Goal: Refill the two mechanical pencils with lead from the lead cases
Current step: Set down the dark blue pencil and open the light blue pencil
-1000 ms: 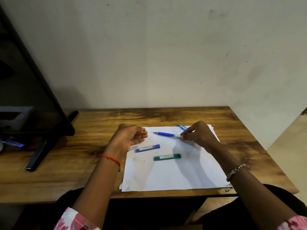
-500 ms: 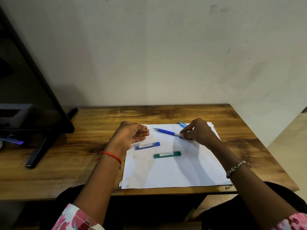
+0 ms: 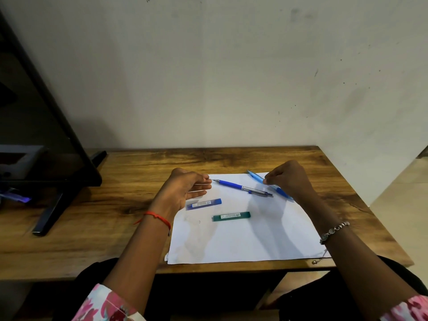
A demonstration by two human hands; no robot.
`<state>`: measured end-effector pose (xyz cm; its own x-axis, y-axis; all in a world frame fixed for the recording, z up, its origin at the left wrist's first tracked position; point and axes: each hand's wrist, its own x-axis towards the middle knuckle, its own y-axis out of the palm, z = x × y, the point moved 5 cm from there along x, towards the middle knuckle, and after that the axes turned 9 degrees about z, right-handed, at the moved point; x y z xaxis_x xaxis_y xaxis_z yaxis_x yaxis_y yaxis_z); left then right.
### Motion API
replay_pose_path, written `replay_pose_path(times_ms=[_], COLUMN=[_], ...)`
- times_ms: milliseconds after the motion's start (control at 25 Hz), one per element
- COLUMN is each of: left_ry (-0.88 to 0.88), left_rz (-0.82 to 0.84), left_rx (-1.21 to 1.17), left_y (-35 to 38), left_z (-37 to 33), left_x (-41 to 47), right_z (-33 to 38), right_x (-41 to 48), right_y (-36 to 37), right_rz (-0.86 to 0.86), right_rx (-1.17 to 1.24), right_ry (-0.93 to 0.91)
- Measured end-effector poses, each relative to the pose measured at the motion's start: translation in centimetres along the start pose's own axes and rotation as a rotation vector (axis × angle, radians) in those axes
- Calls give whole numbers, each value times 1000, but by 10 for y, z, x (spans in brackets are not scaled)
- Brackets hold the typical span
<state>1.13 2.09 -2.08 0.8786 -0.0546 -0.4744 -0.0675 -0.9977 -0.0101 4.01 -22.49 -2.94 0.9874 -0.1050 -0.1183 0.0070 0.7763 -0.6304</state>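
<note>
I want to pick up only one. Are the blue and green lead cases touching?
Apart. Head view shows white paper between the blue lead case and the green lead case.

We see a wooden desk [image 3: 111,232] with a warm brown, dark-streaked grain, its far edge set against a plain pale wall [image 3: 231,77]. Above the desk the wall is scuffed, with small dark specks and a few grey smudges toward the right. At the desk's left end stands a dark flat screen [image 3: 34,126], leaning in our wide view, on a black angled foot [image 3: 49,214] that rests on the desktop. Beyond the desk's right end we glimpse a pale floor [image 3: 405,216]. The light is soft; a dim shadow lies on the wall above the desk's left part, and the space under the desk is dark.
</note>
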Motion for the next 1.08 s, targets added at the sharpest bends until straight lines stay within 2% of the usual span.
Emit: replay_pose_path(times_ms=[200, 360, 480, 600, 680, 840, 1080], left_ry=[26, 55, 114, 206, 226, 283, 329], left_rz=[11, 28, 77, 229, 325, 423, 316], left_rx=[27, 17, 8, -100, -166, -244, -229], left_y=[3, 5, 10, 23, 34, 44, 42], left_z=[-1, -2, -5, -10, -12, -15, -13], left_x=[0, -1, -2, -6, -9, -16, -15], right_z=[-19, -12, 13, 37, 46, 58, 64], right_x=[14, 10, -5, -25, -35, -45, -50], right_y=[4, 3, -10, -6, 9, 29, 27], right_rz=[-2, 29, 91, 300, 433, 519, 524], right_rx=[-165, -188, 119, 535, 614, 530, 343], right_ry=[97, 70, -58, -122, -138, -164, -220])
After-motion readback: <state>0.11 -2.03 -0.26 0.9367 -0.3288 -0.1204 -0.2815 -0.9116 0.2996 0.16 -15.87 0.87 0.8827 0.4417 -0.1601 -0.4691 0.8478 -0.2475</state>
